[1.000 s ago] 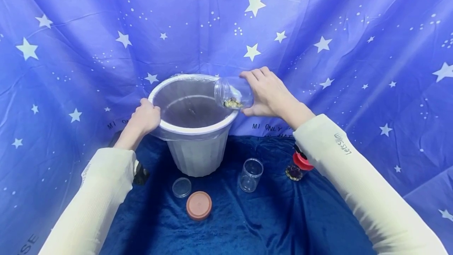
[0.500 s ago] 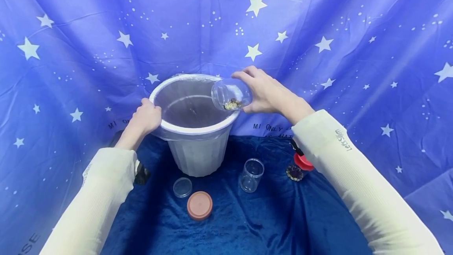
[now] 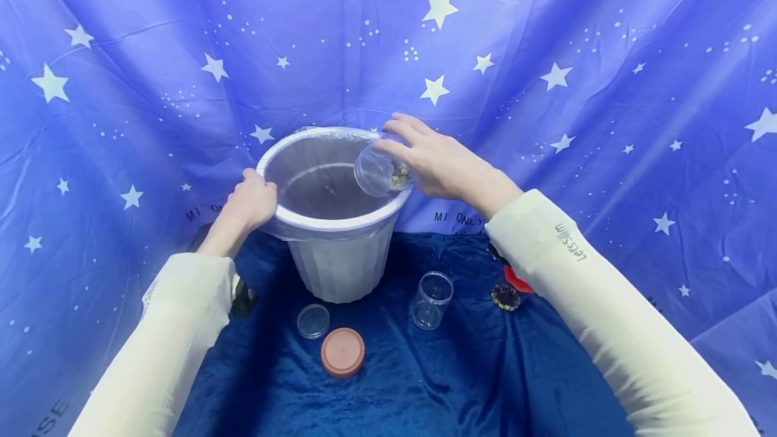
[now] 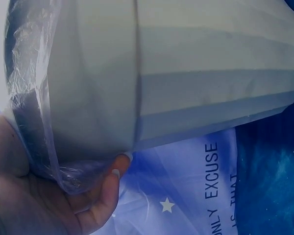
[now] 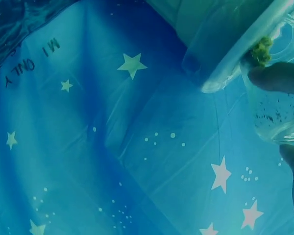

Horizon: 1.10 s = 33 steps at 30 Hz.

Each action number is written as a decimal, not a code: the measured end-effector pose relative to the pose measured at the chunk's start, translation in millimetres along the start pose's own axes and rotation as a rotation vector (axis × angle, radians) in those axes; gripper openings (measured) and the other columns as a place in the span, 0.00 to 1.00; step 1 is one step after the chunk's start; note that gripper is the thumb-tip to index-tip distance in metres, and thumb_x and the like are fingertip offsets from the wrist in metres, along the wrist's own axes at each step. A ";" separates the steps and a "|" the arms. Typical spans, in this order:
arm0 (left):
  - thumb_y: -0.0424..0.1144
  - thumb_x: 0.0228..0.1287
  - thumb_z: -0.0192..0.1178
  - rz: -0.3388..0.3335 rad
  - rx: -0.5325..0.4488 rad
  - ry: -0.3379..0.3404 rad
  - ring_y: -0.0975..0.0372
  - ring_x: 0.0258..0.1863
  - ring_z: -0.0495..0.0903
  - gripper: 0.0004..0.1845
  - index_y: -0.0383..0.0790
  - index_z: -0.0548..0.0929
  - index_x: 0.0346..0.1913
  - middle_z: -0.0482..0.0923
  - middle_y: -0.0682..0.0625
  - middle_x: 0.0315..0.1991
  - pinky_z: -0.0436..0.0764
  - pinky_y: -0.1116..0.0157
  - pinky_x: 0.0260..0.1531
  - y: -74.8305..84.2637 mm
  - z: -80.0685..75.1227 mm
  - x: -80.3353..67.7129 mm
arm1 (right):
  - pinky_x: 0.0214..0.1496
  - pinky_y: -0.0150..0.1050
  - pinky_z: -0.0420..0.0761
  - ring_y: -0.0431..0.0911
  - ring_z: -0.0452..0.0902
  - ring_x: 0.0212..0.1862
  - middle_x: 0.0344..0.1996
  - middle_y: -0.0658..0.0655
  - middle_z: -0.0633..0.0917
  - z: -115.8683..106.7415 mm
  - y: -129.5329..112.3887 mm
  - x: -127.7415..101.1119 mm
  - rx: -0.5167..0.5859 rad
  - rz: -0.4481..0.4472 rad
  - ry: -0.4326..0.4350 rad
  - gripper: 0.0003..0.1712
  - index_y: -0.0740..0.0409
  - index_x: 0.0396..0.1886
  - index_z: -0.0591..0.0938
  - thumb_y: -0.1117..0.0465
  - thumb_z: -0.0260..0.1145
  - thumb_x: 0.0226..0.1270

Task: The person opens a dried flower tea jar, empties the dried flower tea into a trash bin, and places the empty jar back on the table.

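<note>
A white bin lined with a clear plastic bag stands at the back of the dark blue cloth. My left hand grips its left rim; in the left wrist view the fingers curl under the rim of the bin and the bag film. My right hand holds a small clear jar tipped mouth-down over the bin's right rim, with yellowish bits inside. The right wrist view shows the jar and those bits at the bin's edge.
On the cloth in front of the bin lie a clear lid, a terracotta lid, an upright empty clear jar, and a red lid beside a dark round lump. Starry blue fabric hangs all around.
My right hand has moved left and tilted the jar further, bringing its mouth down inside the bin's rim. The left hand has stayed on the rim.
</note>
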State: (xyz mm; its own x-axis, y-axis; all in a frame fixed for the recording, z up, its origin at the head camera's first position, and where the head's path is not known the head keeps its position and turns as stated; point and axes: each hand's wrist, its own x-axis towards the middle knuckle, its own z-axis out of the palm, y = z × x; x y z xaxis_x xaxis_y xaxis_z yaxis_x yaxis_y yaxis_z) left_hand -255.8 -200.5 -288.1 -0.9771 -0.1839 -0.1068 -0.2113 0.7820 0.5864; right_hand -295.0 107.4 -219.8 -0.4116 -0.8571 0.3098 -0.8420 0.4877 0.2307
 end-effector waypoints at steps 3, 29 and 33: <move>0.44 0.74 0.31 0.000 0.001 -0.003 0.30 0.67 0.60 0.33 0.19 0.45 0.70 0.60 0.19 0.66 0.61 0.38 0.67 -0.4 -0.1 0.2 | 0.65 0.57 0.74 0.62 0.56 0.76 0.67 0.64 0.70 1.5 -1.1 1.9 -0.046 -0.036 -0.009 0.43 0.53 0.66 0.71 0.83 0.58 0.48; 0.43 0.74 0.32 0.015 -0.007 0.006 0.29 0.67 0.60 0.34 0.18 0.45 0.70 0.60 0.18 0.66 0.61 0.38 0.67 -1.2 -0.6 0.0 | 0.62 0.61 0.74 0.57 0.65 0.67 0.67 0.59 0.70 -9.5 -9.9 21.3 0.161 0.431 -0.253 0.57 0.53 0.72 0.60 0.54 0.79 0.42; 0.43 0.73 0.32 0.014 -0.010 0.004 0.29 0.67 0.60 0.34 0.18 0.44 0.70 0.59 0.18 0.66 0.61 0.38 0.67 -1.3 -0.8 0.1 | 0.64 0.58 0.73 0.56 0.68 0.65 0.65 0.60 0.72 -8.3 -7.5 18.6 0.199 0.502 -0.217 0.55 0.55 0.71 0.62 0.48 0.79 0.43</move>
State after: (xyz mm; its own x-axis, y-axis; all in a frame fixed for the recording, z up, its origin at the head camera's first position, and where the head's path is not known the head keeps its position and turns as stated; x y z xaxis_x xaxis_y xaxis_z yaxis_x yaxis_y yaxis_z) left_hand -255.6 -202.0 -288.2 -0.9798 -0.1757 -0.0954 -0.1976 0.7785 0.5958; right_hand -293.4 89.2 -208.1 -0.8219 -0.5532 0.1354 -0.5657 0.8207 -0.0802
